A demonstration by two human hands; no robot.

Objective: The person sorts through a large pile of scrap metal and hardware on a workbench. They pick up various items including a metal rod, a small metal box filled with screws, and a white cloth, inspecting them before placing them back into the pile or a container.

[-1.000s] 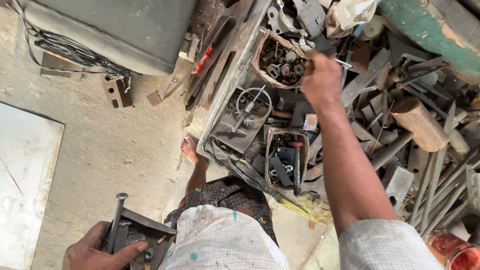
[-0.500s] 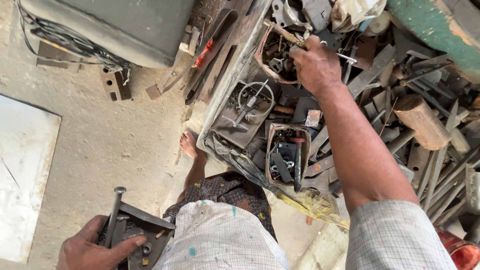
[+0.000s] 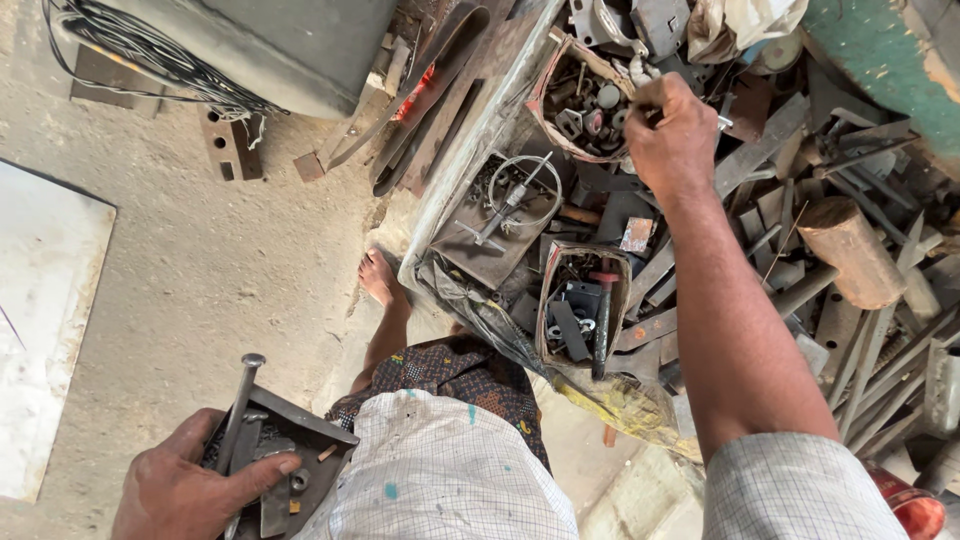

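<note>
- At top centre, right hand (image 3: 675, 135) reaches into bin of small metal parts (image 3: 585, 100), fingers pinched shut; can't tell on what.
- Left hand (image 3: 190, 485) grips metal bracket (image 3: 290, 440) w/ bolt (image 3: 238, 410).

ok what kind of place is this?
Likely a metal or scrap workshop, worked on the floor. Scrap bars lie piled at the right, tins of bolts sit among them, and a wire coil lies by a grey machine on bare concrete.

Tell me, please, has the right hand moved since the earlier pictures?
Yes. The right hand has shifted slightly along the edge of the container of small metal parts, staying at its rim rather than pulling away.
</note>
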